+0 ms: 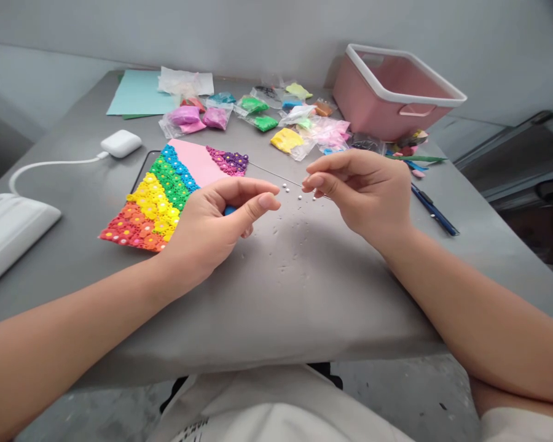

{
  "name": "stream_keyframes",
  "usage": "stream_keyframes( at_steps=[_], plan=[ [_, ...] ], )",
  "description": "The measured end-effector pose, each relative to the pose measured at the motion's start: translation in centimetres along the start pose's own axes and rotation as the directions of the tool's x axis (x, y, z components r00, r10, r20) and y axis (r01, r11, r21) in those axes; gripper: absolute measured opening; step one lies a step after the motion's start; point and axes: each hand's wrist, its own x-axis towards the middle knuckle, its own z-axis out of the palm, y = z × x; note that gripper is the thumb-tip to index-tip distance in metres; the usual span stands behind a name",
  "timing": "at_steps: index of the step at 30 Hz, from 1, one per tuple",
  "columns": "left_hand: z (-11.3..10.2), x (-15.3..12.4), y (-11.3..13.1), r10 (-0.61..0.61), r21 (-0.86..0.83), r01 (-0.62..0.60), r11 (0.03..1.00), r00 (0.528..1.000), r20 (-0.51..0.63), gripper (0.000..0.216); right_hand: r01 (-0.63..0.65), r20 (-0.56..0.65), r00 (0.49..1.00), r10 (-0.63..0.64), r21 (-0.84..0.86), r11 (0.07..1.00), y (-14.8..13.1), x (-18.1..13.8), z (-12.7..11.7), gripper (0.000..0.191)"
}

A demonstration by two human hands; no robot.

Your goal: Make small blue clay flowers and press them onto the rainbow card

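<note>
My left hand point(207, 224) is closed, with thumb and index fingertip near each other. A bit of a blue lump point(229, 210) shows inside its curled fingers; most of it is hidden. My right hand point(366, 196) pinches a thin metal needle point(274, 172) that points left toward the panel. Several tiny white balls point(300, 197) lie on the table between my hands. Behind my left wrist is a panel point(191, 159) covered in small clay flowers, in bands of red, orange, yellow, green, blue and purple, with one plain pink strip.
Bagged coloured clay point(253, 104) lies along the back of the grey table point(276, 325). A pink basket point(373, 98) stands back right, a dark blue pen point(435, 210) in front of it. At left are a white earbud case point(121, 143), its cable, a white block point(16, 230) and light-blue sheets point(136, 92).
</note>
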Motion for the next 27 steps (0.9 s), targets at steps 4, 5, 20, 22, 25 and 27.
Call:
stream_keyframes(
  at_steps=[4,5,20,22,25,27],
  plan=[
    [0.1,0.0,0.0,-0.006,-0.004,0.006,1.000,1.000,0.001,0.032,-0.030,0.038,0.999,0.031,-0.030,0.999,0.2,0.1,-0.2,0.039],
    [0.2,0.0,0.1,-0.007,-0.017,0.007,1.000,1.000,0.000,0.031,-0.034,0.042,0.998,0.036,-0.040,0.999,0.3,0.2,-0.2,0.039],
    [-0.3,0.1,0.1,0.005,-0.068,-0.007,0.998,0.999,-0.040,0.026,-0.068,0.055,0.995,0.078,-0.170,0.983,2.4,1.0,-0.7,0.032],
    [-0.3,0.1,0.2,0.000,-0.062,-0.003,0.998,0.999,-0.046,0.027,-0.068,0.054,0.995,0.080,-0.203,0.977,2.9,1.0,-0.5,0.030],
    [-0.1,0.1,0.1,-0.019,-0.098,0.017,0.995,1.000,-0.017,0.019,-0.016,0.007,1.000,0.019,-0.243,0.970,3.5,1.2,-0.1,0.023],
    [0.0,0.2,0.1,-0.025,-0.148,0.026,0.989,1.000,0.003,0.012,0.031,0.013,1.000,-0.029,-0.288,0.957,3.7,1.5,0.2,0.022]
  ],
)
